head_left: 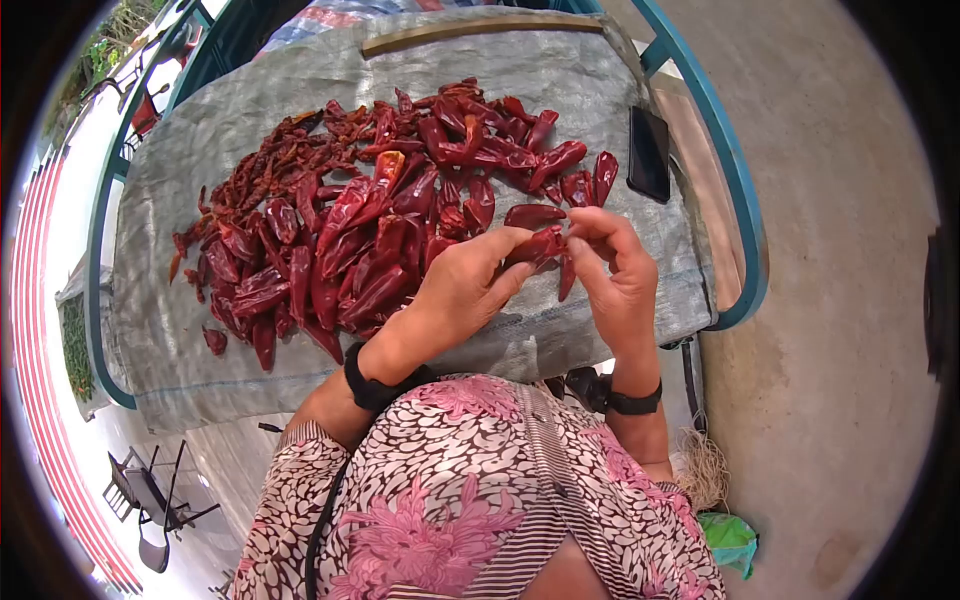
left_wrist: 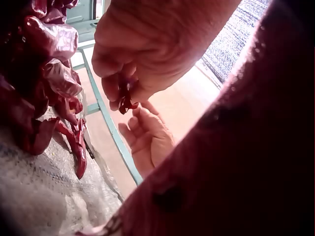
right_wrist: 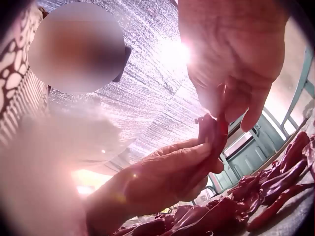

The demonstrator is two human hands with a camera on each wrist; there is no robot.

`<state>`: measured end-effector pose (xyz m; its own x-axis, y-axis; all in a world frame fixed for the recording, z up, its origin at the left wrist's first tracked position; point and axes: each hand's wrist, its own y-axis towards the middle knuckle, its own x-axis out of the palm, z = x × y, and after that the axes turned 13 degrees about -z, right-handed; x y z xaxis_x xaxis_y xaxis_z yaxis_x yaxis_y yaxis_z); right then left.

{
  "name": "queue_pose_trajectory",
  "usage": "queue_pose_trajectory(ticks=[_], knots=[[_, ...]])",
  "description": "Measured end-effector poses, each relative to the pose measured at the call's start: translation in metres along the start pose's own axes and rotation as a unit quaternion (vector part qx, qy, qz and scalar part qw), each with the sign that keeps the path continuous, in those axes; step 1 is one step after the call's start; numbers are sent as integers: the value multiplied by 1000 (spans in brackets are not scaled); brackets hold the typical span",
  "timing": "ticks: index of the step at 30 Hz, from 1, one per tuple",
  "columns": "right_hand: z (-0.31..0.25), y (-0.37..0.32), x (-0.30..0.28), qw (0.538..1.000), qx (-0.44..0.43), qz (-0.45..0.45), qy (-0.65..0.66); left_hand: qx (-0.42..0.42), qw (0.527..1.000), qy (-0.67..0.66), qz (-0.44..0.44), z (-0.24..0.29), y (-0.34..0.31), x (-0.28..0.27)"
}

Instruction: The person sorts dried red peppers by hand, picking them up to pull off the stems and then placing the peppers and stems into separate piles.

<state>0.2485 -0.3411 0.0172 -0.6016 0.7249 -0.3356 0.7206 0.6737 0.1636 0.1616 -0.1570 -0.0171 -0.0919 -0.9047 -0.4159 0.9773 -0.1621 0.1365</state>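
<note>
Between both hands, just over the near right part of the cloth, is a dried red chili pepper (head_left: 540, 246). My left hand (head_left: 462, 285) grips its body between thumb and fingers. Thumb and fingertips of my right hand (head_left: 620, 285) pinch its other end. The right wrist view shows the wrinkled chili (right_wrist: 211, 135) held from both sides, its ends partly hidden by fingers. A further chili (head_left: 535, 215) lies just beyond the hands. To the left, a large heap of glossy red chilies (head_left: 370, 250) spreads over the grey woven cloth (head_left: 400, 75).
Smaller, darker shrivelled chilies (head_left: 260, 175) lie at the heap's far left. A black phone (head_left: 648, 155) rests at the cloth's right side, and a wooden strip (head_left: 480, 32) lies along the far edge. A teal metal rail (head_left: 735, 190) surrounds the cloth. Chairs (head_left: 155, 495) stand lower left.
</note>
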Motion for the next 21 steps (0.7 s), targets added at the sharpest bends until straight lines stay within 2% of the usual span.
queue_pose_trajectory(ticks=[3, 4, 5, 8, 9, 11, 14, 16, 17, 18, 19, 21], knots=[[23, -1, -3, 983, 75, 121, -113, -77, 994, -76, 10, 8, 0, -1], [23, -3, -6, 972, 146, 95, -161, -59, 996, -49, 44, 6, 0, 1], [27, -5, -5, 963, 159, 80, -204, -41, 996, -22, 77, 1, 1, 5], [50, -13, 4, 930, 194, 45, -310, -18, 989, 105, 101, 0, 2, 6], [56, -15, 3, 933, 197, 49, -298, -16, 983, 155, 96, 2, 1, 4], [65, -16, 2, 940, 200, 56, -272, -62, 989, 124, 54, 7, -2, 0], [53, -17, 2, 966, 208, 79, -128, -102, 992, 75, 18, 6, -5, -1], [35, -20, 3, 988, 143, -3, -62, -154, 988, 3, -22, 17, -3, -2], [27, -22, 4, 993, 110, -42, -30, -108, 994, 2, -8, 12, -3, 2], [21, -23, 9, 996, 37, -65, -37, -60, 998, 0, 5, 6, -2, 7], [18, -23, 10, 995, 53, -87, -8, -13, 1000, -2, 19, 2, -1, 10], [15, -23, 10, 986, 86, -132, 52, -71, 997, -18, -22, 5, -5, 5]])
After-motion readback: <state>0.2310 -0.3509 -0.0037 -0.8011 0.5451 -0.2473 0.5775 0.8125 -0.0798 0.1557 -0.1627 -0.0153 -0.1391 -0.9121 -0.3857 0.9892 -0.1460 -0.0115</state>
